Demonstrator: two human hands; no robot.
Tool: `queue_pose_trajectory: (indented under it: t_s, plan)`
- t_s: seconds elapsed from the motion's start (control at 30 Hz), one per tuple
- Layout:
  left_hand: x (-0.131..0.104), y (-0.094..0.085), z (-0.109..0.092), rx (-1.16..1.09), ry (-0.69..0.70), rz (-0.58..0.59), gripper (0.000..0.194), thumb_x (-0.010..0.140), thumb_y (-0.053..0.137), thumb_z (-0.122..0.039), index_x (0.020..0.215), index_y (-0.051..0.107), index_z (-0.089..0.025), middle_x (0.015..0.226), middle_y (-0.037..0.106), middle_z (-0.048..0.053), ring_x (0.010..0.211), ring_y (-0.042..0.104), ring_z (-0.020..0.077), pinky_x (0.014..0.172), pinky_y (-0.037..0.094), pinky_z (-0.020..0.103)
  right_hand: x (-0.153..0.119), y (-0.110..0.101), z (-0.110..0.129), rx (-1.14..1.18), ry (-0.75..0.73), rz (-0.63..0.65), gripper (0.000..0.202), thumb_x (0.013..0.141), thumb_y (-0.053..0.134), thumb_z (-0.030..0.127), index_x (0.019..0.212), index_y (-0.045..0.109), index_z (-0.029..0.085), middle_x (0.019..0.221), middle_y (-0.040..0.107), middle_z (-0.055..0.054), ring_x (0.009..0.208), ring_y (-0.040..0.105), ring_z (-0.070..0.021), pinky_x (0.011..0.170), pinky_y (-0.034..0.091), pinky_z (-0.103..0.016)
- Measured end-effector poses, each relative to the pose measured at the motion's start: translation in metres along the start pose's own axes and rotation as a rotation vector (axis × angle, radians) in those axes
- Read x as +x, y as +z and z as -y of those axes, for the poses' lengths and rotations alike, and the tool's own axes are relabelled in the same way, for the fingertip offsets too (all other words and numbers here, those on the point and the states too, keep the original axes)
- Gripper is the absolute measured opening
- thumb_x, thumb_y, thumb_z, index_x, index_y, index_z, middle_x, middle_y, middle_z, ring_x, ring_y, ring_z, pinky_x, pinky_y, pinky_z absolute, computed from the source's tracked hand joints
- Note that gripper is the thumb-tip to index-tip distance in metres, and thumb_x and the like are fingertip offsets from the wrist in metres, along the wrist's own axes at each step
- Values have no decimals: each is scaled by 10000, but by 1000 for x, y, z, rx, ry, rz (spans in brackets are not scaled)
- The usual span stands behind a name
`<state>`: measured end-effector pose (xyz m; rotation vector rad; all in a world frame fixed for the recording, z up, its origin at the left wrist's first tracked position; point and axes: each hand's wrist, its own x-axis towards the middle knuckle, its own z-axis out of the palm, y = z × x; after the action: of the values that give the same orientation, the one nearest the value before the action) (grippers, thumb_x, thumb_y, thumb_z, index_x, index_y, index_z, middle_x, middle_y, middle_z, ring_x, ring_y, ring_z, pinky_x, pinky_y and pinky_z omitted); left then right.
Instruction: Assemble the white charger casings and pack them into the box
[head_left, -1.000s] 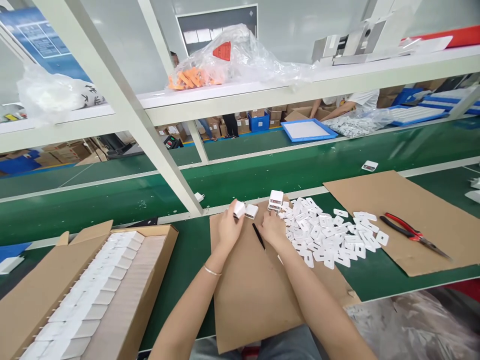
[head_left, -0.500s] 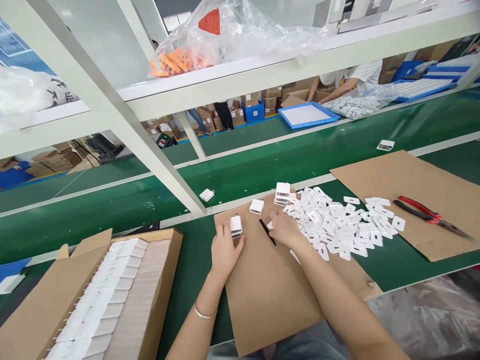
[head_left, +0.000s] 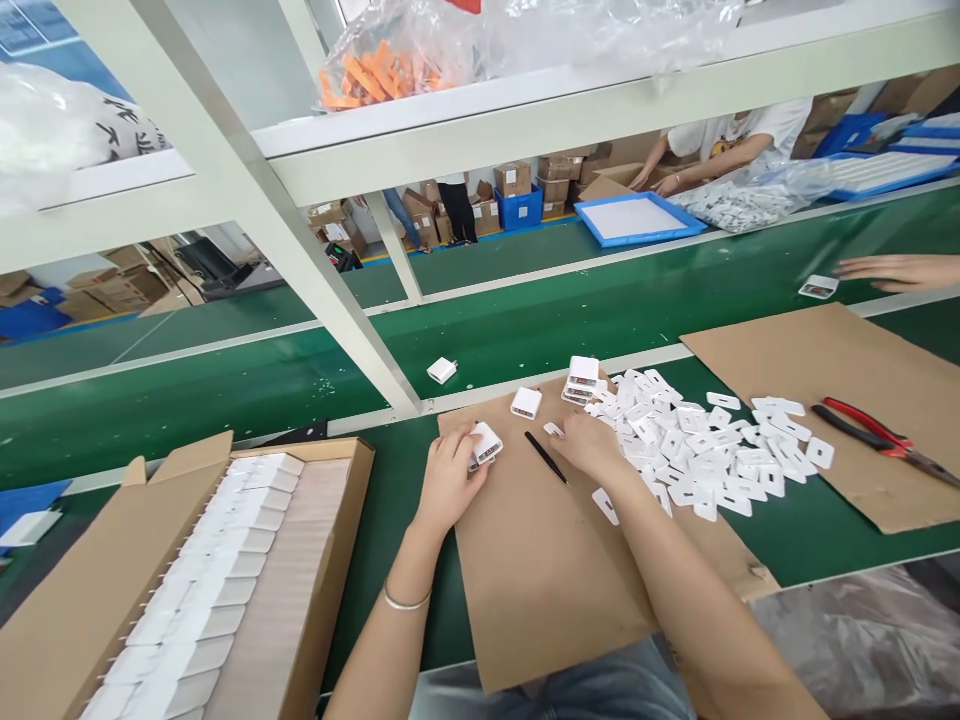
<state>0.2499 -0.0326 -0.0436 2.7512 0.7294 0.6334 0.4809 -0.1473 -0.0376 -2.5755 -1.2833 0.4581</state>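
Observation:
My left hand point(head_left: 448, 484) is closed around a white charger housing point(head_left: 487, 441), tilted so that its open end with parts inside shows; a second one seems to lie under it. Between the fingertips of my right hand point(head_left: 591, 444) is a small white slotted cover plate point(head_left: 553, 429). A thin black pen-like tool point(head_left: 546, 457) rests on the cardboard sheet point(head_left: 555, 590) between my hands. Beyond them stand a single white charger point(head_left: 526, 403) and a small stack of chargers point(head_left: 582, 378). A pile of loose cover plates point(head_left: 694, 450) spreads right of my right hand.
At left is a carton point(head_left: 352, 500) of white chargers in rows. Red-and-black pliers point(head_left: 870, 432) lie on another cardboard sheet point(head_left: 795, 370). One charger point(head_left: 442, 370) sits on the green belt point(head_left: 510, 345). Another person's hand point(head_left: 900, 270) reaches toward a charger point(head_left: 818, 287). A shelf post point(head_left: 322, 300) slants down.
The charger in my left hand has tipped, turning its open end. My right hand has drawn slightly back with a cover plate in its fingertips. Another person's hand has entered at right.

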Motion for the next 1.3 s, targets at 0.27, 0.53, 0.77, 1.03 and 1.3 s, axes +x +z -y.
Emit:
queue_pose_trajectory:
  t_s: [0.27,0.53,0.77,1.03,1.3]
  plan:
    - [-2,-5,-13,-413,-44,-248,253,974,549,-296,1226,568,-275,1295,654,84,1220,605,254,1015,524,452,-3,-8,6,160,-86,-103,236,988,430,238,1009,658,183,913,720,-103,814,669,-237,631,378,-298]
    - [-4,-8,-15,-502,50,-359,275,999,517,-331,1267,539,-276,1260,648,112,1217,596,269,1026,507,502,-11,14,13,389,-347,210,208,963,451,267,798,561,206,812,676,-44,702,604,-185,601,333,-274]
    - [-5,-5,-22,-751,61,-405,284,1019,485,-386,1252,536,-233,1186,654,120,1130,633,270,958,516,465,-2,17,18,471,-395,77,212,1013,420,350,877,519,220,830,632,-14,726,563,-179,641,327,-283]
    - [-12,2,-27,-922,-65,-325,285,1039,421,-466,1188,509,-240,1111,660,94,1089,639,256,966,490,446,-20,10,33,973,-428,-52,346,1030,415,503,1085,632,238,855,583,-22,771,527,-181,695,412,-305]
    - [-13,2,-27,-689,-99,-222,234,1038,416,-442,1032,479,-216,954,510,36,833,516,183,750,413,322,-34,0,44,1366,-511,212,297,960,612,437,1192,612,251,793,546,13,679,500,-136,673,445,-304]
